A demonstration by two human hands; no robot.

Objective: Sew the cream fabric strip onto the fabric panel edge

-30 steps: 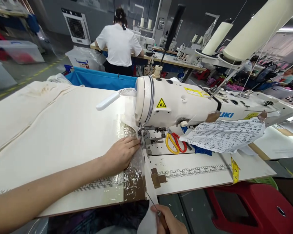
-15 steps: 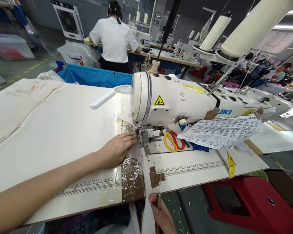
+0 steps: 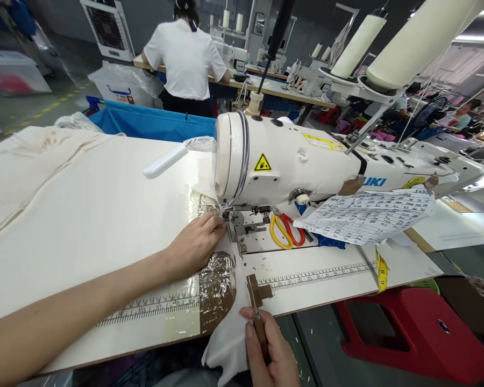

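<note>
Beside the presser foot of a white sewing machine (image 3: 290, 161), my left hand (image 3: 196, 242) presses white fabric, its fingers bent and drawn together at the needle area. The strip of white fabric (image 3: 229, 338) runs from there over the table's front edge. At that edge my right hand (image 3: 268, 349) is closed round a thin pointed tool with a wooden handle (image 3: 260, 330), its tip pointing up and away. The fabric lies against the right hand's fingers. Scissors with yellow and red handles (image 3: 281, 231) lie under the machine arm.
Pale fabric (image 3: 36, 161) covers the table's far left. A written sheet (image 3: 367, 215) hangs from the machine, with a tape measure (image 3: 382, 271) below it. A red stool (image 3: 423, 338) stands at the right. Behind the blue cloth bin (image 3: 157, 121) sits a person in white (image 3: 187, 59).
My right hand has moved up, and the pointed tool now shows above the fingers. The fabric's lower part has spread out to the left. My left hand's fingers are more bent.
</note>
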